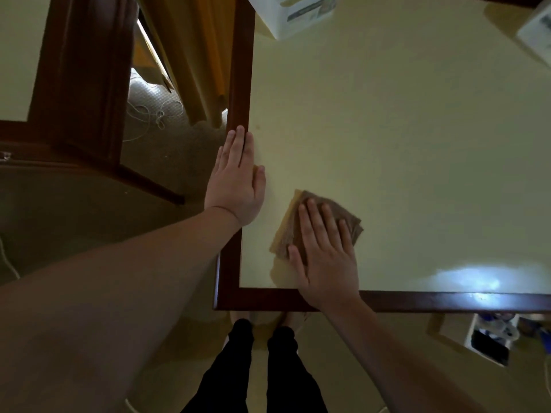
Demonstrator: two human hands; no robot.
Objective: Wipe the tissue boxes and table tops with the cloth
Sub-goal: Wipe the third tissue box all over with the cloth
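Pressing flat with straight fingers, the right hand [325, 254] pins a folded brown cloth [316, 222] to the pale, glossy table [387, 129] near its front-left corner. The left hand [237, 180], fingers also straight and holding nothing, rests on the dark wooden rim [238, 84]. Two white boxes [293, 13], probably tissue boxes, sit at the far edge, well apart from the cloth. A broad sweep could knock them off.
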